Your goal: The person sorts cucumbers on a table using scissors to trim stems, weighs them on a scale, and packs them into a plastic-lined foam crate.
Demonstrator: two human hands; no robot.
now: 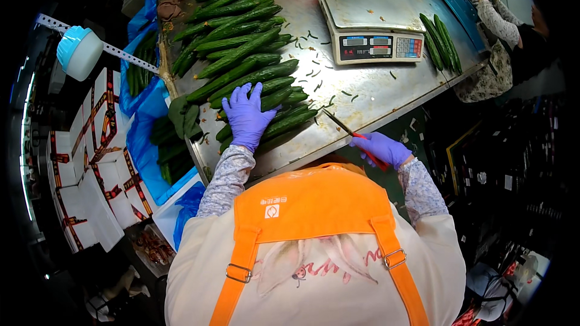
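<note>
- Long, slender, dark-green cucumbers (241, 54): piled on left part of silver metal counter (362, 87); long axes slant lower left to upper right.
- Left purple-gloved hand (248, 115): fingers spread wide over cucumbers near pile's lower end.
- Right purple-gloved hand (383, 150): fingers closed around red-handled cutting tool with slim dark blade (342, 124); tip points up-left, near cucumber ends.
- Blue plastic-lined container (140, 139), left of counter: cucumbers inside.
- White taped foam boxes (115, 181), farther left: contents unclear.
</note>
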